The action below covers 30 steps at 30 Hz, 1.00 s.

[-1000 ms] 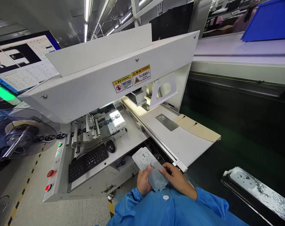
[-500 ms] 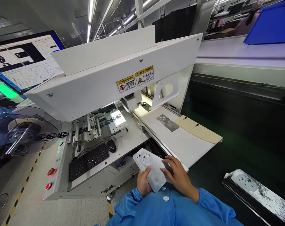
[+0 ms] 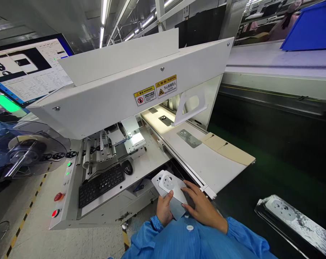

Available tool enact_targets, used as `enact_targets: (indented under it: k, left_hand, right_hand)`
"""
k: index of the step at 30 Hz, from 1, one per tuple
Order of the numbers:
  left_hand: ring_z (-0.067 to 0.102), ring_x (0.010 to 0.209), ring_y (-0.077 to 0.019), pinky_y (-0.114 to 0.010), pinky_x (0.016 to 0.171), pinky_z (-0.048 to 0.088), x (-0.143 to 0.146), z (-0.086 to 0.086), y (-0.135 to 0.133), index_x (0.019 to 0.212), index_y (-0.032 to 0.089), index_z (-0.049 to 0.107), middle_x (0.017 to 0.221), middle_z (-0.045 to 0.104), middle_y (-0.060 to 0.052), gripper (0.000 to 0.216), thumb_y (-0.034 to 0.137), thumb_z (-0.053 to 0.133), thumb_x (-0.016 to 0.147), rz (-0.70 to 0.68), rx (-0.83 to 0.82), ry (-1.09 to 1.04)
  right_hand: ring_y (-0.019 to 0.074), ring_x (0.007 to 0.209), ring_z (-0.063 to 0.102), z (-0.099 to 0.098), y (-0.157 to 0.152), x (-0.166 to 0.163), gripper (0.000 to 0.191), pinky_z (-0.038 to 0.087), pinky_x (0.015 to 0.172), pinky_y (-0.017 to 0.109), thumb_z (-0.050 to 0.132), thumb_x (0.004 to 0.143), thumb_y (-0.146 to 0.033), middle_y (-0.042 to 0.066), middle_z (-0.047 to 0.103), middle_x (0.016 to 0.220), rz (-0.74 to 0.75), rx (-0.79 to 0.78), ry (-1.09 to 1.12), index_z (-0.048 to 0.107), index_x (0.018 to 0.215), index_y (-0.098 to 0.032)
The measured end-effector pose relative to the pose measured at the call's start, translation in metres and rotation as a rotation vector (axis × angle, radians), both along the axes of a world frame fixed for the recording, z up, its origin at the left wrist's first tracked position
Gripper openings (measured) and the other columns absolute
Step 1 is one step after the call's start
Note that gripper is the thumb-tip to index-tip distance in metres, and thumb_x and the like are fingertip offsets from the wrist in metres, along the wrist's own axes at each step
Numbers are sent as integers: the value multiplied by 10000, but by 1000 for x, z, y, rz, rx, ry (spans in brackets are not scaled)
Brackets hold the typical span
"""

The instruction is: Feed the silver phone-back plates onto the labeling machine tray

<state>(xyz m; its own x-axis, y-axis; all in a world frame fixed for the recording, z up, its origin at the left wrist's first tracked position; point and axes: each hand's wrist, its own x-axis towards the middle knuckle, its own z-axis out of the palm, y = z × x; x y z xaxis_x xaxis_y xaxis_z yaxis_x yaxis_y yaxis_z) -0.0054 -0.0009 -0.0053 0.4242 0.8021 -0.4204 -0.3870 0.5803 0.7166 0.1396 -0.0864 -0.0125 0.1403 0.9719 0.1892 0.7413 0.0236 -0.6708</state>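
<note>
Metal plates [image 3: 170,190] held low between left hand [image 3: 164,210] and right hand [image 3: 203,208].

Two thin flat plates, stacked and slightly offset, lying aslant from far left to near right. The upper plate [image 3: 169,185] is pale with rounded corners and round holes near its far end. The lower plate [image 3: 177,210] is grey and metallic, showing at the far-left corner and near end. The left hand [image 3: 164,210] grips the near edge, and the right hand [image 3: 203,207] rests its fingers on top.
</note>
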Motion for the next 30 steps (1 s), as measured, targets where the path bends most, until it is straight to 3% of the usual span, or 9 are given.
enact_targets:
  k: [9, 30]
  left_hand:
    - [632, 1059, -367, -485, 980, 438, 0, -3, 1, 1160, 131, 638, 1017, 731, -157, 703, 403, 847, 546, -21, 37, -11]
    - [609, 1084, -396, -493, 963, 442, 3, 15, 0, 1136, 121, 649, 1068, 709, -183, 778, 434, 871, 459, -6, 43, 36]
  right_hand:
    - [320, 1293, 367, 0, 1, -1, 469, 388, 1039, 499, 578, 844, -384, 153, 387, 1410, -6, -15, -5, 535, 1264, -179]
    - [312, 1295, 363, 2, 1, -1, 475, 397, 1036, 487, 570, 858, -356, 150, 361, 1425, 8, -36, -16, 501, 1290, -171]
